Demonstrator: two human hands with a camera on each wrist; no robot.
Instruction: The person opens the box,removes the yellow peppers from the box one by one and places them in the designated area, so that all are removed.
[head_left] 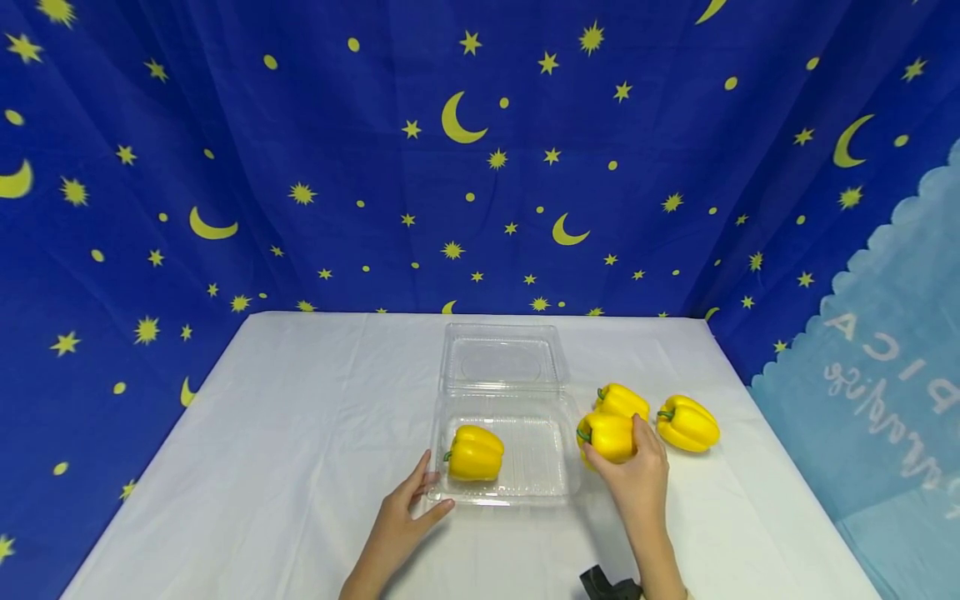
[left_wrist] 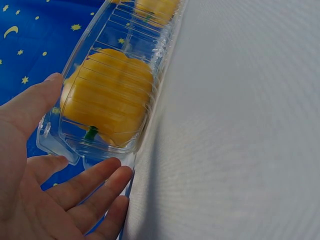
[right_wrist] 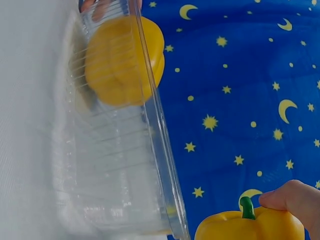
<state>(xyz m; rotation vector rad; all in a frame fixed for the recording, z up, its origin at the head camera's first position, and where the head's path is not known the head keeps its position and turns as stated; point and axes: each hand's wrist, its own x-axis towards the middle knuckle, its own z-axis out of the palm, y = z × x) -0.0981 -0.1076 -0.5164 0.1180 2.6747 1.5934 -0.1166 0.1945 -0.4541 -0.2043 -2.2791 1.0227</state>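
A clear plastic clamshell container (head_left: 532, 492) lies with its lid (head_left: 502, 333) folded back, away from the person. One yellow bell pepper (head_left: 477, 454) sits in the left part of its base, seen through the ribbed wall in the left wrist view. My left hand (head_left: 397, 525) is at the container's near left corner, thumb and fingers spread around it and loosely extended. To the right of the container, my right hand (head_left: 637, 475) grips a second yellow bell pepper (head_left: 609, 437) between thumb and fingers, its green stem pointing left. The pepper's underside is hidden in the head view.
Behind the held pepper lies another yellow bell pepper (head_left: 624, 400), and one more yellow bell pepper (head_left: 690, 425) lies to its right. A white cloth covers the table (head_left: 300, 433). Blue star-patterned fabric (head_left: 375, 167) hangs behind, with a light blue cloth (head_left: 900, 375) at right.
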